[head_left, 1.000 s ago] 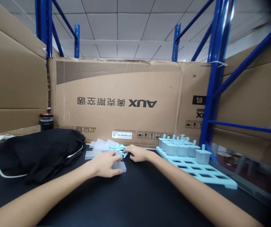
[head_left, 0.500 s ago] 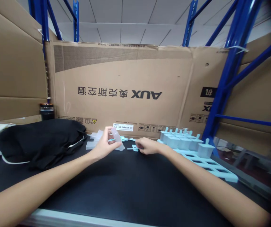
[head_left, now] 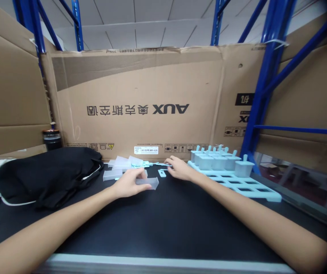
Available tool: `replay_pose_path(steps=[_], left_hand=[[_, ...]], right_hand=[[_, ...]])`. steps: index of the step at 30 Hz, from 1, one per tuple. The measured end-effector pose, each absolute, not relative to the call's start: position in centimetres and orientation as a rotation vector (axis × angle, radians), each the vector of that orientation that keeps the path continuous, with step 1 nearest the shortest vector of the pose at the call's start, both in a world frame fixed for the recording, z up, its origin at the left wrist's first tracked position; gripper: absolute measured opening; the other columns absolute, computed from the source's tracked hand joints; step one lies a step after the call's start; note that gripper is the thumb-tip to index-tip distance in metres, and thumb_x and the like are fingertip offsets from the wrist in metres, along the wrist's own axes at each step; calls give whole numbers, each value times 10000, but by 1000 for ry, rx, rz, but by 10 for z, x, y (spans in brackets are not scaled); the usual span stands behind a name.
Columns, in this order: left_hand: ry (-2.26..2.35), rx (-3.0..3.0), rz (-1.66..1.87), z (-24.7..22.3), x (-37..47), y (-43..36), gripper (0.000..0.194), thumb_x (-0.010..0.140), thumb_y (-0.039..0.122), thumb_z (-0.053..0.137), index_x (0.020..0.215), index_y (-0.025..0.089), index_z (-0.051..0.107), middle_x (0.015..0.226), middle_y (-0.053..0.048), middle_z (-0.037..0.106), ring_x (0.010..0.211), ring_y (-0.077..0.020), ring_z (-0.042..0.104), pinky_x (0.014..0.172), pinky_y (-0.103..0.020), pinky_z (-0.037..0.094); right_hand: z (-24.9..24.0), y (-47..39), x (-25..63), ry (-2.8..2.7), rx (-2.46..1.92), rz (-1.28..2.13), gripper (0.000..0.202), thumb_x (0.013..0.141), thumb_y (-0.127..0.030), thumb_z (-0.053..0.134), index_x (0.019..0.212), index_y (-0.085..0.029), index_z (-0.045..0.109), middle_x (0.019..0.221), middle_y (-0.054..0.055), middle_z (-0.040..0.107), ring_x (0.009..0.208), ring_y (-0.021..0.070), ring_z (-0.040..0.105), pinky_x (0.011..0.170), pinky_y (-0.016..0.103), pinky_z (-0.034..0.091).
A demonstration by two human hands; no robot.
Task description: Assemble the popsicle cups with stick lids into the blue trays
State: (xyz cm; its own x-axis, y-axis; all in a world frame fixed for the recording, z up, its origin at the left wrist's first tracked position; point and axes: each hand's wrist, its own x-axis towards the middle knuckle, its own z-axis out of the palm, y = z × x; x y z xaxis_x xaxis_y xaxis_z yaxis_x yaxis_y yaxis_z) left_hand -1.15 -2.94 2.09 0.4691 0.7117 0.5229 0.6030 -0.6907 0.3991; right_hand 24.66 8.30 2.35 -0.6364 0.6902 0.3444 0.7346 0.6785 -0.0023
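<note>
Head view: left hand holds a clear mould cup lying sideways low over the black desk, fingers wrapped on its near end; right hand fingers pinched on a pale blue stick, a second blue piece just near of it; more cups piled far left; tray right, cups with sticks at its far end; cup looks light, thin, stiff plastic, likely slippery, best gripped across the flat sides; stick thin, pinch the flat handle.

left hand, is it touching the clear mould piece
Touching: head view shows the left hand with fingers wrapped over the clear mould piece above the black table.
</note>
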Motion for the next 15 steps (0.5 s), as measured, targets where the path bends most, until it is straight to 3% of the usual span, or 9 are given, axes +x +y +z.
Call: replay_pose_path(steps=[2, 4, 7, 10, 13, 15], left_hand=[[1157, 2563, 975, 19, -14, -28, 270, 852, 382, 603, 1057, 207, 576, 974, -41, 639, 904, -202, 595, 823, -353, 459], [1136, 2598, 916, 17, -15, -28, 333, 851, 307, 580, 1174, 236, 551, 1089, -55, 615, 1009, -222, 573, 901, -386, 437], [1081, 2617, 898, 14, -13, -29, 313, 782, 201, 583, 1094, 223, 584, 1079, -57, 580, 1011, -225, 549, 921, -390, 429], [1064, 2481, 1025, 13, -9, -30, 219, 775, 186, 575, 992, 204, 553, 992, -40, 569, 936, -204, 540, 870, -368, 440], [1048, 2302, 1112, 12, -7, -30, 205, 812, 226, 573, 1002, 195, 504, 1004, -44, 582, 907, -191, 539, 840, -363, 437], [1025, 2229, 1092, 12, -6, -31, 233, 832, 245, 567, 1040, 188, 481, 1050, -60, 588, 903, -186, 544, 832, -364, 435]], right_hand=[[21, 80, 237, -2598, -1091, -149, 265, 893, -330, 450, 1004, -164, 624, 1000, 117, 605, 918, 208, 569, 800, 294, 391], [20, 77, 231, -2643, -1066, -96, 241, 844, -395, 536, 867, -175, 631, 871, 80, 628, 803, 188, 580, 715, 273, 393], [20, 74, 231, -2643, -1075, -45, 153, 761, -310, 613, 813, -166, 601, 751, 57, 626, 690, 172, 567, 614, 260, 364], [27, 71, 240, -2599, -1080, 9, 208, 738, -229, 609, 929, -155, 577, 724, 42, 626, 634, 156, 552, 581, 256, 356], [43, 61, 248, -2564, -999, 147, 210, 821, -260, 553, 1007, -163, 551, 761, 31, 643, 657, 136, 568, 617, 253, 401], [54, 51, 246, -2451, -841, 467, 223, 865, -342, 541, 1010, -174, 557, 811, 30, 650, 698, 124, 582, 659, 256, 437]])
